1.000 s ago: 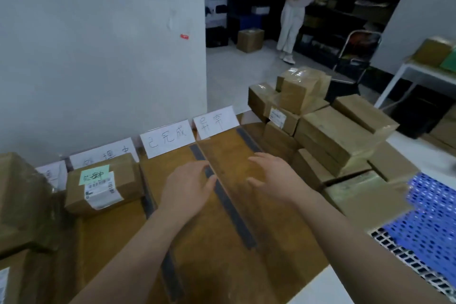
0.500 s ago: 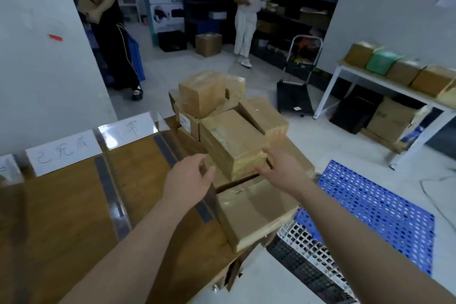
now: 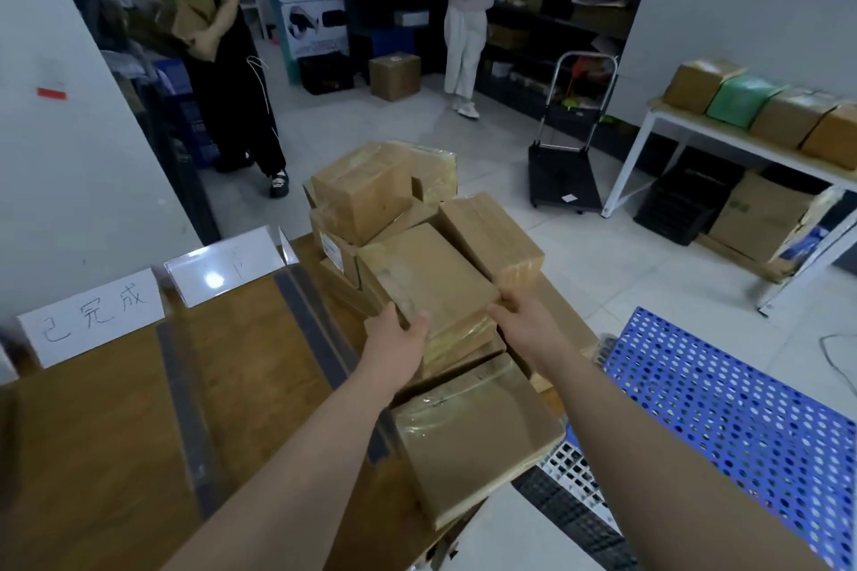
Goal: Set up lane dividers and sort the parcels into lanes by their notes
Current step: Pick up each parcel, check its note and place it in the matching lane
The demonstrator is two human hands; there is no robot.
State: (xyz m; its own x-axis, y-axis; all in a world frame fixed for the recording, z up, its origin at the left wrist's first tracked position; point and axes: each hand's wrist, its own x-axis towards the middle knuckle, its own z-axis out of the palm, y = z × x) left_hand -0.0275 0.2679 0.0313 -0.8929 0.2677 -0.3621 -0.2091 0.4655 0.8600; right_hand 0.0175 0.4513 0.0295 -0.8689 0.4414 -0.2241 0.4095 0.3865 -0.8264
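Observation:
A heap of brown taped parcels (image 3: pixel 371 195) stands at the right end of the wooden table (image 3: pixel 106 440). My left hand (image 3: pixel 394 341) grips the near left corner of a flat brown parcel (image 3: pixel 431 278) on top of the heap. My right hand (image 3: pixel 524 322) holds the same parcel at its near right corner. Dark tape lane dividers (image 3: pixel 183 408) run across the tabletop. White label cards (image 3: pixel 92 315) with handwriting stand at the far edge, one per lane. Another flat parcel (image 3: pixel 468 436) lies below my arms at the table's corner.
A blue perforated crate (image 3: pixel 742 422) sits on the floor at the right. Two people stand at the back near dark shelves. A folding trolley (image 3: pixel 566 172) and a white table (image 3: pixel 723 139) with boxes stand at the right. A white wall borders the table on the left.
My view has swung right from the lanes to the parcel heap. Both hands moved from above the tabletop onto the top flat parcel and closed on its near corners.

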